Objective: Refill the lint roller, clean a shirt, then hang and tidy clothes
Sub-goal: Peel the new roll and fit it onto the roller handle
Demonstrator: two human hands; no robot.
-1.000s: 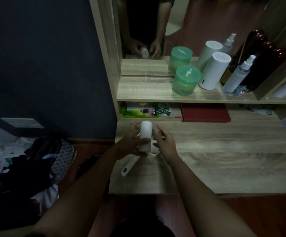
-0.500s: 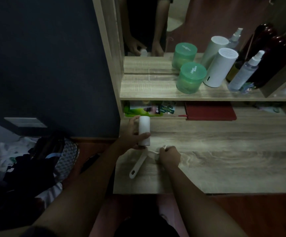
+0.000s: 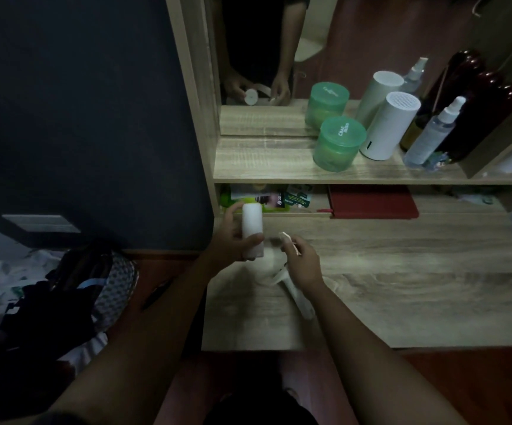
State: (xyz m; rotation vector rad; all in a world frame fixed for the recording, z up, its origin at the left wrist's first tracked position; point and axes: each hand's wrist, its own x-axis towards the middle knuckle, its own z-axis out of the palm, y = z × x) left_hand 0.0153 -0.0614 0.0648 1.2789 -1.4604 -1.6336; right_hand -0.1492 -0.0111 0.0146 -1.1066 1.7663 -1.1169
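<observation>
My left hand (image 3: 233, 240) is shut around a white lint-roll refill (image 3: 252, 228), held upright over the desk's left end. My right hand (image 3: 302, 260) grips the white lint roller handle (image 3: 302, 303), which slants down and to the right from under my palm. A thin pale tip (image 3: 286, 236) sticks up above my right fingers. Between the hands there is a blurred whitish shape (image 3: 267, 271); I cannot tell what it is. The two hands are a short gap apart. A pile of dark and light clothes (image 3: 34, 296) lies on the floor at the left.
The wooden desk (image 3: 401, 286) stretches to the right. On the shelf above stand a green jar (image 3: 339, 144), a white cylinder (image 3: 389, 127) and a spray bottle (image 3: 432, 134), in front of a mirror. A red notebook (image 3: 371, 200) and green packets (image 3: 267, 199) lie under the shelf.
The roller handle, which hung below the roll at my left hand, is now in my right hand and points down and right. My right hand has lifted off the desk.
</observation>
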